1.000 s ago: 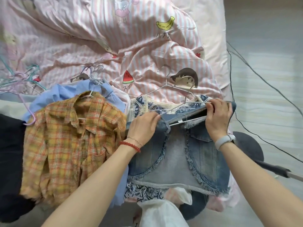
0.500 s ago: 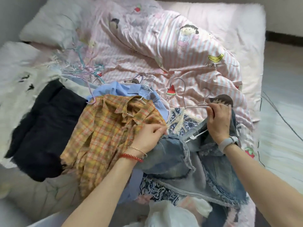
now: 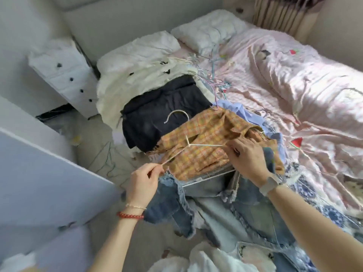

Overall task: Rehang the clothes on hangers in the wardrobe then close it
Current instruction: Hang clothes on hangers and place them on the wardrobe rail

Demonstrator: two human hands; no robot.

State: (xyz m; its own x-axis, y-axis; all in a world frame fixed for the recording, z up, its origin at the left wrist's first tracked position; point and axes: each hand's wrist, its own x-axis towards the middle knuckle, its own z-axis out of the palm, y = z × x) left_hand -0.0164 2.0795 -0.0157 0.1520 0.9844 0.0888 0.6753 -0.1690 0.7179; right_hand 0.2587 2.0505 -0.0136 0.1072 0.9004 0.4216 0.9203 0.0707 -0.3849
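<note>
Your left hand (image 3: 143, 181) pinches the left arm of the white hanger (image 3: 188, 144), your right hand (image 3: 248, 156) grips its right arm. The denim jacket (image 3: 216, 201) hangs from it over the near bed (image 3: 294, 79) edge (hook pointing far-left); the long axis runs left-right between your hands.

Two white pillows (image 3: 206, 30) head the pink striped duvet (image 3: 294, 79) (white drawer unit (image 3: 66, 75) beside).

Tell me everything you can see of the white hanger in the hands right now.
The white hanger is a thin, wire-like frame with a curved hook pointing up and away, over the black garment. The left hand pinches its left shoulder end; the right hand grips its right arm. Its lower bar runs along the denim jacket collar, and the jacket hangs from it. The frame is lifted and tilted in front of the orange plaid shirt.
</note>
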